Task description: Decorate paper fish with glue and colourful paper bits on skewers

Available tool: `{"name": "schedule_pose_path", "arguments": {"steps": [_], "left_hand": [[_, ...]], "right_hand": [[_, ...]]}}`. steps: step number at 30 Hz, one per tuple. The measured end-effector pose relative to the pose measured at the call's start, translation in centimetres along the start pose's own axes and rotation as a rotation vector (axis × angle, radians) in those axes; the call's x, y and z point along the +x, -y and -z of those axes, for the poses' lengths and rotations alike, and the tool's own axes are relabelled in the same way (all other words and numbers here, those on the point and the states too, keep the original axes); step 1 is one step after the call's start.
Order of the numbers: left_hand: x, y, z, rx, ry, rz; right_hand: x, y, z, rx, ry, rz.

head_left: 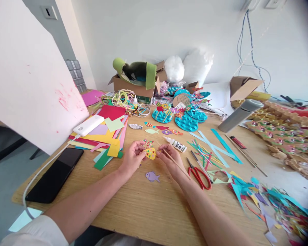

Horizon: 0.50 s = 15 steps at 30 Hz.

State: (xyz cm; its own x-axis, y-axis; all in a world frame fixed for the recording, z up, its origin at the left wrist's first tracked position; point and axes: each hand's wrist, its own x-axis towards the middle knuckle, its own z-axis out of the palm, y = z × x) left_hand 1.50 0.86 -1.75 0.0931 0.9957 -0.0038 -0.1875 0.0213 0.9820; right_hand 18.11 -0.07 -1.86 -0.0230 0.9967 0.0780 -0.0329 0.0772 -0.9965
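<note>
Between my hands is a yellow paper fish (150, 153) dotted with small coloured pieces. My left hand (133, 157) pinches its left end, and my right hand (170, 160) is closed at its right end while also holding a thin wooden stick (176, 163). A purple paper fish (152, 176) lies on the table just below. Tiny coloured bits (148, 142) sit behind the yellow fish, partly hidden. A white glue bottle (178, 145) lies on its side behind my right hand. Further back rest several paper fish, among them a pale green one (151, 131).
Red-handled scissors (200, 176) and a pen (198, 160) lie right of my right forearm, near paper strips (215, 147). A phone (56, 174), power bank (88, 125) and coloured paper (113, 112) are left. A grey flask (240, 116) and paper scraps (279, 205) are right.
</note>
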Motion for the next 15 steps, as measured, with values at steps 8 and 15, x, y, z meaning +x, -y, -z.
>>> {"name": "schedule_pose_path", "arguments": {"steps": [8, 15], "left_hand": [[-0.1, -0.3, 0.2, 0.012, -0.048, 0.016], [0.0, 0.3, 0.5, -0.006, -0.074, -0.017]], "right_hand": [[0.5, -0.1, 0.4, -0.02, -0.1, 0.01], [1.4, 0.3, 1.0, -0.043, -0.171, 0.023]]}}
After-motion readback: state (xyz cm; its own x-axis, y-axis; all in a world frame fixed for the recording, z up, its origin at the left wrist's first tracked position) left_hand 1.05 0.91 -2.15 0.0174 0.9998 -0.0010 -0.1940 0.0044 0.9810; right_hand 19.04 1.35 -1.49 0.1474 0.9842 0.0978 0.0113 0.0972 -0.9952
